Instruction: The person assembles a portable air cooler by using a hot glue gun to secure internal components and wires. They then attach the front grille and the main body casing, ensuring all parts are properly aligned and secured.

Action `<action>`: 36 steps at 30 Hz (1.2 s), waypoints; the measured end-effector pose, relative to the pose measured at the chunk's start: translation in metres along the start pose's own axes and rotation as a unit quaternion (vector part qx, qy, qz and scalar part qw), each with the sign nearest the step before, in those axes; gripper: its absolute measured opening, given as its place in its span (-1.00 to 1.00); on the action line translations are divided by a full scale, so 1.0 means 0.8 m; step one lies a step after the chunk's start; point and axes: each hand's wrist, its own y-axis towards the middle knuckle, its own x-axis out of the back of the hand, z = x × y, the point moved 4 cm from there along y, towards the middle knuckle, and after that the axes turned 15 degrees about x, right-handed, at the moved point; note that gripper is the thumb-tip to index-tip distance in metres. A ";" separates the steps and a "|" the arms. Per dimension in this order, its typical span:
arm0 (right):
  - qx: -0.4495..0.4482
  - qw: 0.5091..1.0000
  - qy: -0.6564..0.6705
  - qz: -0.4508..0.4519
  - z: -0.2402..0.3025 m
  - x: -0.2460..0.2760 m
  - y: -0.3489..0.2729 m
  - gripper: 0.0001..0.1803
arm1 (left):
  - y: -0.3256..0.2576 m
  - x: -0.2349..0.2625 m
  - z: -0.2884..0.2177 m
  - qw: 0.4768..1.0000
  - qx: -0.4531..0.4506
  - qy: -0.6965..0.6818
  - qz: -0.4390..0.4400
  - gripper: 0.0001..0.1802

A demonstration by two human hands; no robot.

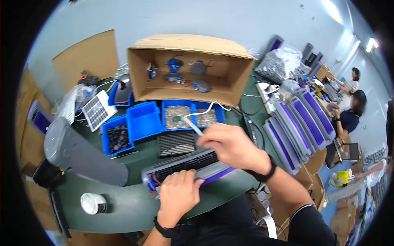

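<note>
Head view: the grey slotted housing [186, 166] is lying lengthwise on the green table [123, 205], directly in front of the person. It is appearing rigid and fairly light, a moulded plastic shell with red and blue wires [152, 182] exposed at its left end; those wires are looking fragile, so the solid outer edges are the safer places to take hold. The left hand [178, 197] is pressing down on the housing's near edge, its grip curled closed over the shell. The right hand [232, 145] is hovering over the housing's right end, its grip pinched together on a thin white tool [193, 126], possibly a brush; the tip is too small to confirm. Blue bins [143, 121] and an open cardboard box [188, 69] are standing behind.
</note>
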 end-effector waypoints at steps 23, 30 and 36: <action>-0.172 0.944 -0.004 -0.282 -0.010 0.012 -0.207 -0.81 | -0.001 -0.007 -0.015 0.999 -0.028 0.010 -0.015 -0.64; -0.140 0.957 -0.112 -0.227 0.004 0.014 -0.192 -0.78 | -0.004 -0.004 -0.015 0.998 -0.044 0.030 -0.035 -0.64; -0.197 0.950 -0.077 -0.231 0.004 0.007 -0.193 -0.81 | -0.008 -0.004 -0.012 0.998 -0.049 0.029 -0.036 -0.64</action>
